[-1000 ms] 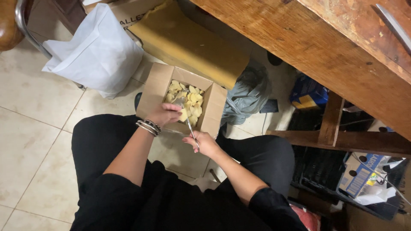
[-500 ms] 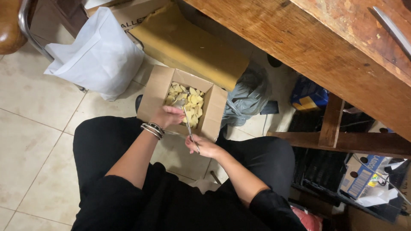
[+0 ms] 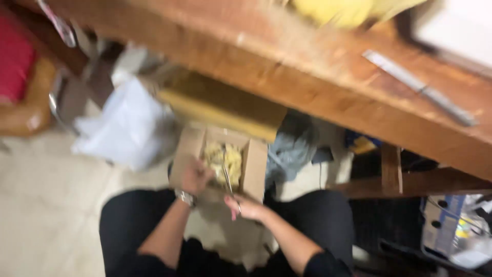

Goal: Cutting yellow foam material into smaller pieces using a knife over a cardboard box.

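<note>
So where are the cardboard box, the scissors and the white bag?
cardboard box (image 3: 255,166), head view, its right wall.
scissors (image 3: 227,177), head view, the blades.
white bag (image 3: 130,125), head view, its middle.

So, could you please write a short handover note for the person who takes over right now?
Left hand: at the near left edge of the open cardboard box, on or in it; blur hides the grip.
Right hand: closed on scissors, blades pointing into the box.
Box: on the floor between the knees, under the wooden table, with a pile of pale yellow pieces inside.
Done: pieces lie in the box.
Left: cannot tell; the picture is blurred.
</note>
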